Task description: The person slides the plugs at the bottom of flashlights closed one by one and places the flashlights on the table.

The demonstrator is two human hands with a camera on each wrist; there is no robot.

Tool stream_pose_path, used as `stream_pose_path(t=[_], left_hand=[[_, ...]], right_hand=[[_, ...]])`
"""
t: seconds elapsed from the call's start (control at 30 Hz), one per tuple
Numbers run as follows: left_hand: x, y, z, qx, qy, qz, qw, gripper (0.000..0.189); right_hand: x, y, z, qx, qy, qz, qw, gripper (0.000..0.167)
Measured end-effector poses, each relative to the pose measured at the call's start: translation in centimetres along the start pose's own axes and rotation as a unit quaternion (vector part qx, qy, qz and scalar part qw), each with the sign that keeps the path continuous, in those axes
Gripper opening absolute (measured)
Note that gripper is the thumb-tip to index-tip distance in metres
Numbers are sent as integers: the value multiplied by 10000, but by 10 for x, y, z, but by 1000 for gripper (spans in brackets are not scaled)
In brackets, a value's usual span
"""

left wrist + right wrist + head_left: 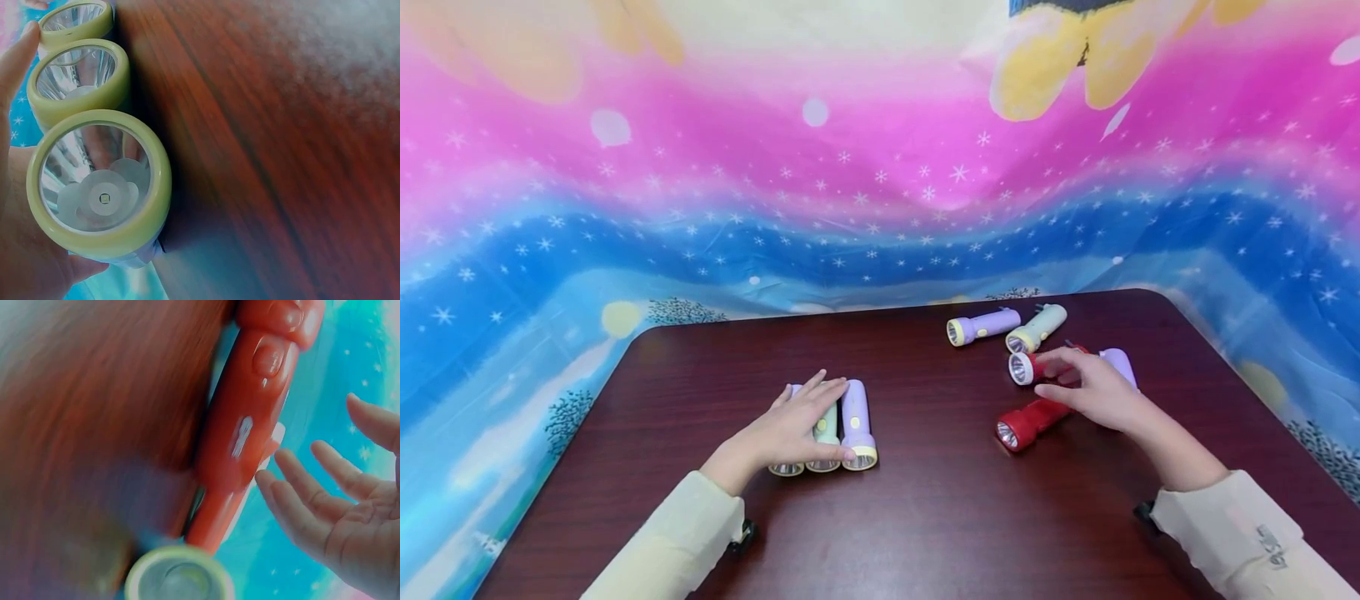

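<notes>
Lavender, pale green, lavender: left flashlight (786, 469), middle flashlight (826, 427) and right flashlight (855, 412) side by side on the dark wood surface (925, 517), lamp ends toward the person; left hand (797, 421) laid across the row, fingers outstretched, thumb touching the right one's lamp end. Right hand (1097, 390) over a white-rimmed red flashlight (1021, 368) and a red-rimmed flashlight (1018, 427), fingers loose and parted, grasping nothing. Behind them, near the far edge, a lavender flashlight (992, 324) beside a pale green flashlight (1047, 323).
</notes>
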State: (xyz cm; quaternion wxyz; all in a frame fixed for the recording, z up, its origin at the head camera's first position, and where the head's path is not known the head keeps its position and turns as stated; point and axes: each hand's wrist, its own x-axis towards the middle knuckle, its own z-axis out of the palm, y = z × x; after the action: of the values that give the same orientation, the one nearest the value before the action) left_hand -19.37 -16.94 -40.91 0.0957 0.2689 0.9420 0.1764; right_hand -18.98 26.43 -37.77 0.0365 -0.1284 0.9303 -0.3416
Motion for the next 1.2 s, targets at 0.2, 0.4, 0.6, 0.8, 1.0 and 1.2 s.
stream_pose_path(t=[0.2,0.4,0.6,0.8,1.0,1.2], left_hand=[[1,-1,0,23,-4,22,10000,104],[2,0,-1,26,-26,7,10000,105],[3,-1,0,15,-28,-6,10000,106],[5,-2,0,0,-22,0,10000,106],[4,-2,-1,-30,-23,-11,10000,106],[4,-1,-1,6,-14,-31,10000,106]], right_hand=[[-6,15,-6,-112,-82,503,9986,52],[-5,23,-6,-337,-393,954,9941,64],[0,25,-5,-510,-628,1175,9898,69],[3,27,-1,-487,-811,1125,9891,74],[2,31,1,-160,-916,1078,9898,74],[4,36,0,401,-1116,1034,9875,71]])
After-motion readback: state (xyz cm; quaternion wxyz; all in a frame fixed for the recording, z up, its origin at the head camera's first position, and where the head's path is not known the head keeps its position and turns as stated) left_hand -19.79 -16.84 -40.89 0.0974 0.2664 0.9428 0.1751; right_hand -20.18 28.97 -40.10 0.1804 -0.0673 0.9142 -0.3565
